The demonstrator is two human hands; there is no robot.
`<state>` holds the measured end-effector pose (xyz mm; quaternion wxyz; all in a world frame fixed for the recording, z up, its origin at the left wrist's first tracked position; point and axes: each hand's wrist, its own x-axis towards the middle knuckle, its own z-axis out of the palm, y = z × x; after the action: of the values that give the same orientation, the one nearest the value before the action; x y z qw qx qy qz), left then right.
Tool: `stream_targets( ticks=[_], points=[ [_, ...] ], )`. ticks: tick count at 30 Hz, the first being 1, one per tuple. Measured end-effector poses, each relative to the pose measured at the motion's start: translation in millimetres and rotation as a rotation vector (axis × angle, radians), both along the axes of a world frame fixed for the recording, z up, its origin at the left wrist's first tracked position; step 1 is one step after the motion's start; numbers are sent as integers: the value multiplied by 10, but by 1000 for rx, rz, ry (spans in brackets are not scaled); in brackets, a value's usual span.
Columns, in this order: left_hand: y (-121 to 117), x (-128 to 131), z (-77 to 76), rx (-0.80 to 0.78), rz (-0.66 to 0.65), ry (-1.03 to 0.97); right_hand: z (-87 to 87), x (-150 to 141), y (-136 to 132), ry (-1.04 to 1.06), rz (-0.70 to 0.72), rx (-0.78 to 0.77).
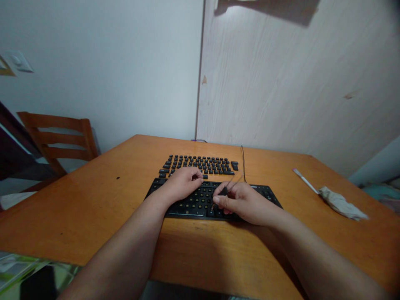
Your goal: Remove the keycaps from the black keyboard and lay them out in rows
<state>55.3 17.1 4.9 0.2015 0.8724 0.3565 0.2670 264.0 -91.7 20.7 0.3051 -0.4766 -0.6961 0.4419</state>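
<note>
A black keyboard base with bare switch sockets lies on the wooden table. Behind it, the removed black keycaps are laid out in rows. My left hand rests curled on the keyboard's upper left part, fingers closed near the back edge. My right hand is over the keyboard's right half, pinching a thin wire tool whose tip points down at the sockets.
A thin black cable runs from the keyboard to the wall. At the right lie a white stick-like tool and a crumpled grey cloth. A wooden chair stands at the left.
</note>
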Motion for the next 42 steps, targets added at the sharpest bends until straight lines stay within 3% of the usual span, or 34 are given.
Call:
stream_targets(
  ticks=[10,24,42],
  points=[
    [-11,7,-10,54,4,32,12,-48,-64,-139,-13,17],
    [-25,13,-1,67,-6,58,19,-110,-113,-301,17,196],
    [-33,28,-12,67,16,88,-188,-183,-29,-183,-60,121]
  ],
)
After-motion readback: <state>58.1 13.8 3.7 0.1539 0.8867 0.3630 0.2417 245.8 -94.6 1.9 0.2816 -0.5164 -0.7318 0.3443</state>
